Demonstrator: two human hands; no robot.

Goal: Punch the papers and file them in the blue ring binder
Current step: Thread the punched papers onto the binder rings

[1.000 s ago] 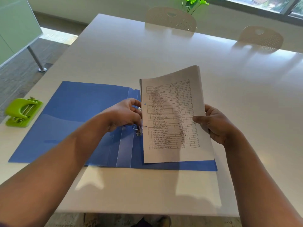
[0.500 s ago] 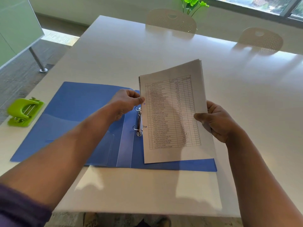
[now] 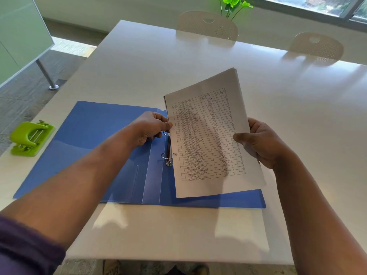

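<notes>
The blue ring binder [image 3: 95,139] lies open flat on the white table, its metal rings [image 3: 168,153] in the spine. A stack of printed papers [image 3: 206,135] with two punched holes on its left edge stands tilted over the binder's right half, lower edge down on it. My right hand [image 3: 262,143] grips the stack's right edge. My left hand [image 3: 151,128] pinches the left edge near the upper hole, just above the upper ring. The lower hole sits beside the lower ring; whether the rings pass through the holes I cannot tell.
A green hole punch [image 3: 29,138] sits at the table's left edge beside the binder. Two pale chairs [image 3: 206,24] stand at the far side with a green plant [image 3: 232,4] behind. The white table [image 3: 198,60] stretches far and right.
The papers have tilted up more, their top edge rising. My left hand has moved up from the lower ring to the paper's edge at the upper hole.
</notes>
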